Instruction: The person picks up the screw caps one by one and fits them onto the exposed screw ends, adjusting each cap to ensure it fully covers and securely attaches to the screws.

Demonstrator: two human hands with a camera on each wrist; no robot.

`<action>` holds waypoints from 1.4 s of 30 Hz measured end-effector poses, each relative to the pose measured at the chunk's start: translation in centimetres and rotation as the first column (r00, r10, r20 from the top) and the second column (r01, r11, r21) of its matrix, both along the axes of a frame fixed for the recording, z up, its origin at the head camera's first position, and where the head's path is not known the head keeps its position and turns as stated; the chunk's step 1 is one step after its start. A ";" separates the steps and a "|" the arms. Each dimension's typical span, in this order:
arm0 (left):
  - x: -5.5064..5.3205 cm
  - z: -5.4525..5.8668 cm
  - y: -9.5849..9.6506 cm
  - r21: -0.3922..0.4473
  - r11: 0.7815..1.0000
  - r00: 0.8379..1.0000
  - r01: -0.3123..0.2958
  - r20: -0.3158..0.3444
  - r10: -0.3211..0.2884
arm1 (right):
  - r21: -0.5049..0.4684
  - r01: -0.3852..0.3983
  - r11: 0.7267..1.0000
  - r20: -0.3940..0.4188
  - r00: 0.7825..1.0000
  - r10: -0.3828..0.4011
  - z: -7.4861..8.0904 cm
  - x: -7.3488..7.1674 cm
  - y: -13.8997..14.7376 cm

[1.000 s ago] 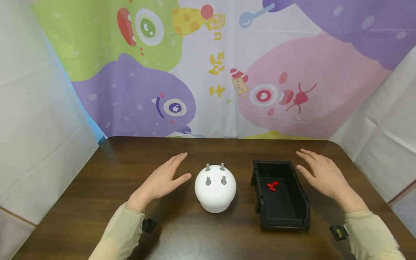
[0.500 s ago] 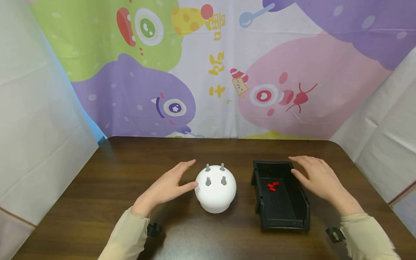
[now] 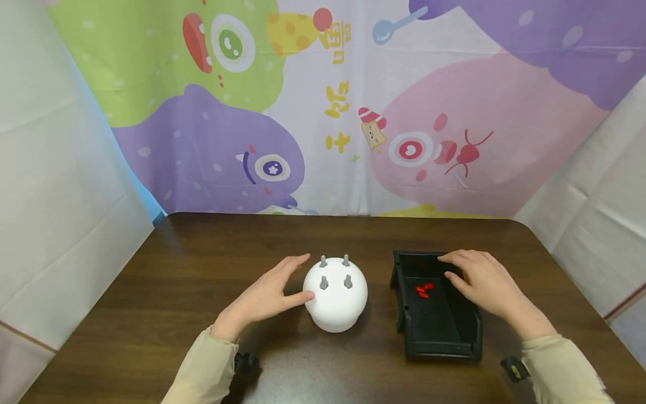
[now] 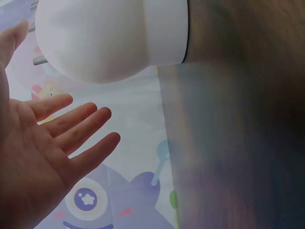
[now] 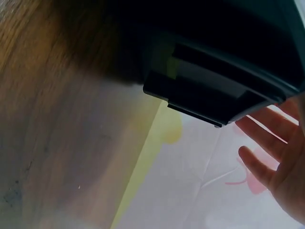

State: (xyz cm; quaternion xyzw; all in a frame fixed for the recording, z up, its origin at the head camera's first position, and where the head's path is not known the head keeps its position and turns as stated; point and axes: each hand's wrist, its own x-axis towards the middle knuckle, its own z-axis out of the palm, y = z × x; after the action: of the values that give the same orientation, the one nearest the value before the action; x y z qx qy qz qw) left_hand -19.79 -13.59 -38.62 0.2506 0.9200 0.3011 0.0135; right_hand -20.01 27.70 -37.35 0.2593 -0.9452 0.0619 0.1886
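Observation:
A white rounded body (image 3: 336, 300) stands on the table with several threaded metal studs (image 3: 323, 282) rising from its top. My left hand (image 3: 267, 294) is at its left side, fingers spread and thumb tip overlapping the white surface in the head view. In the left wrist view the palm faces the white body and holds nothing. To the right sits a black plastic bin (image 3: 441, 351), with small red pieces (image 3: 423, 290) lying inside. My right hand (image 3: 487, 283) hovers over the bin's far right rim, fingers loosely bent and holding nothing.
The dark wooden table (image 3: 222, 230) reaches back to a cartoon-printed curtain (image 3: 343, 185). White cloth panels (image 3: 65, 185) close in the left and right sides. A dark wrist camera (image 3: 515, 368) sits below the right wrist.
My left hand has moved right and slightly nearer, up to the white body. The right hand has moved left, from beside the bin to over its right rim.

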 end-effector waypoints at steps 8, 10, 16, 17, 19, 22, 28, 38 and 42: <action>0.0 -0.6 0.4 0.015 1.000 1.000 -0.005 0.023 0.004 | 0.047 -0.019 0.999 0.064 0.998 0.016 -0.3 -0.2 -0.7; 0.1 -0.6 0.5 0.020 1.000 0.999 -0.006 0.035 0.005 | 0.058 -0.026 0.998 0.067 0.998 0.022 -0.4 -0.2 -0.8; 0.0 -0.8 0.9 0.052 0.999 0.999 0.004 0.037 -0.006 | 0.081 -0.043 0.996 0.069 0.997 0.038 -0.8 -0.1 -1.3; 0.0 -0.9 1.0 0.056 0.998 0.999 0.006 0.035 -0.008 | 0.085 -0.050 0.995 0.066 0.997 0.044 -0.8 -0.1 -1.4; -0.1 -1.0 1.1 0.057 0.998 0.999 0.009 0.030 -0.011 | 0.098 -0.058 0.994 0.052 0.997 0.053 -1.1 -0.1 -1.6; -0.2 -1.3 1.2 0.065 0.998 1.000 0.021 0.019 -0.022 | 0.116 -0.070 0.991 0.032 0.997 0.067 -1.3 -0.2 -1.8; -0.3 -1.4 1.5 0.084 0.996 0.999 0.034 0.003 -0.035 | 0.136 -0.082 0.987 0.026 0.997 0.079 -1.5 -0.3 -2.4; -0.3 -1.5 1.7 0.097 0.995 0.999 0.034 0.007 -0.035 | 0.192 -0.077 0.978 0.057 0.996 0.067 -2.1 -0.5 -3.1; -0.4 -1.5 1.7 0.097 0.994 0.999 0.040 -0.002 -0.040 | 0.213 -0.067 0.975 0.070 0.996 0.053 -2.2 -0.6 -3.3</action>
State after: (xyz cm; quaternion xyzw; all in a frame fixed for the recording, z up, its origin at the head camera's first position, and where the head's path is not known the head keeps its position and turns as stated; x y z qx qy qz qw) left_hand -20.16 -11.85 -40.15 0.2696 0.8990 0.3451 0.0071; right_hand -20.57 24.41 -39.59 0.3043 -0.9437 -0.0270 0.1271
